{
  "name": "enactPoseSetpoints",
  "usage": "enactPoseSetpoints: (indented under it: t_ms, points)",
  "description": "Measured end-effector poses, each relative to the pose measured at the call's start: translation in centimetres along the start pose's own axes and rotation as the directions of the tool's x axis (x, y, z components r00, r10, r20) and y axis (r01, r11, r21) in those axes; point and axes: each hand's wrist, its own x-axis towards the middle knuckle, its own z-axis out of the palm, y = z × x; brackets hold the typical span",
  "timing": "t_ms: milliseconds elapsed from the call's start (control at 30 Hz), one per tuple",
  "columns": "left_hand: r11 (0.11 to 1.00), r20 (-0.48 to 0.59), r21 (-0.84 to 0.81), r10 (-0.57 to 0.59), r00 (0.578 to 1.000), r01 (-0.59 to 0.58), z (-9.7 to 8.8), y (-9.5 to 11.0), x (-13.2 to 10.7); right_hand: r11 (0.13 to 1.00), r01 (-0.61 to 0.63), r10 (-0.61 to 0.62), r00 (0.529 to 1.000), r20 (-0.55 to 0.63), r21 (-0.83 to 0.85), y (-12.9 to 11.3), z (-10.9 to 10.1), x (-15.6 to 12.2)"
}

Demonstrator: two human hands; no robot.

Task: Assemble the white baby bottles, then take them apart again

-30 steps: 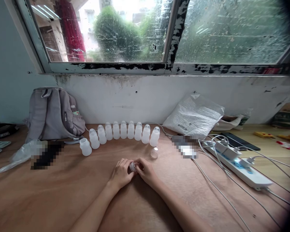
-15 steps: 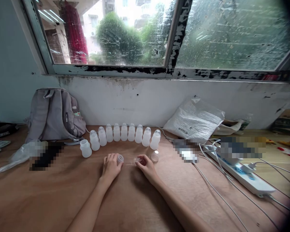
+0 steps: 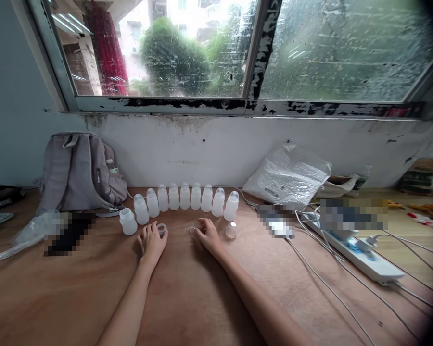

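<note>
Left hand (image 3: 152,245) had a narrow grip on the ring (image 3: 161,229), which sat between thumb and fingers. Right hand (image 3: 208,236) had the disc (image 3: 191,230) at its fingertips; couldn't tell if gripped. Both pieces were mid-bench (image 3: 187,298), nearer the far edge. Ring looked pale, round; disc was small, round, transparent.

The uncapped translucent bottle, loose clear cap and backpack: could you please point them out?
Uncapped translucent bottle (image 3: 129,223), head view: body.
Loose clear cap (image 3: 231,232), head view: front.
Backpack (image 3: 78,170), head view: middle.
</note>
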Motion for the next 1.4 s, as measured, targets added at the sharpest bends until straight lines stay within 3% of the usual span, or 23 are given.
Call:
enactPoseSetpoints:
  t_ms: [167,300,433,567,700,800,933,1033,1133,1233,1400]
  points:
    - [1.000,0.010,0.011,0.014,1.000,-0.014,-0.2,0.0,0.0,0.982,-0.171,0.181,0.974,-0.135,0.084,1.4,-2.5,0.0]
    - [1.000,0.017,0.006,0.028,0.999,-0.028,-0.2,-0.3,0.0,0.968,-0.219,0.237,0.956,-0.173,0.119,2.8,-4.1,0.0]
    - [0.998,-0.058,-0.026,0.057,0.997,-0.058,0.3,-0.6,0.1,0.958,-0.238,0.264,0.951,-0.160,0.162,3.3,-4.7,-0.3]
    - [0.958,-0.153,-0.180,0.199,0.968,-0.225,0.0,-0.2,-0.1,0.958,-0.227,0.250,0.961,-0.119,0.177,2.7,-4.7,-0.7]
    - [0.912,-0.252,-0.239,0.272,0.929,-0.332,-2.0,0.5,0.1,0.969,-0.199,0.214,0.972,-0.098,0.145,2.3,-4.7,-1.0]
    - [0.936,-0.295,-0.183,0.239,0.925,-0.300,-4.5,0.5,1.5,0.979,-0.177,0.187,0.978,-0.089,0.105,2.2,-4.8,-1.1]
    - [0.978,-0.383,-0.005,0.191,0.904,-0.209,-7.4,0.1,4.9,0.984,-0.161,0.167,0.982,-0.086,0.077,2.0,-4.8,-1.1]
    - [0.986,-0.372,0.098,0.162,0.914,-0.135,-8.2,-0.6,7.6,0.986,-0.150,0.157,0.983,-0.091,0.072,1.8,-4.8,-1.1]
    - [0.979,-0.284,0.172,0.154,0.946,-0.108,-7.9,-1.4,9.2,0.987,-0.145,0.151,0.983,-0.106,0.067,1.5,-4.9,-1.1]
    - [0.983,-0.278,0.160,0.130,0.952,-0.087,-7.7,-1.6,9.1,0.988,-0.139,0.146,0.981,-0.129,0.060,1.3,-5.1,-1.2]
    - [0.986,-0.463,-0.041,0.125,0.877,-0.162,-9.4,0.6,6.2,0.992,-0.110,0.119,0.978,-0.174,0.060,0.8,-5.2,-1.3]
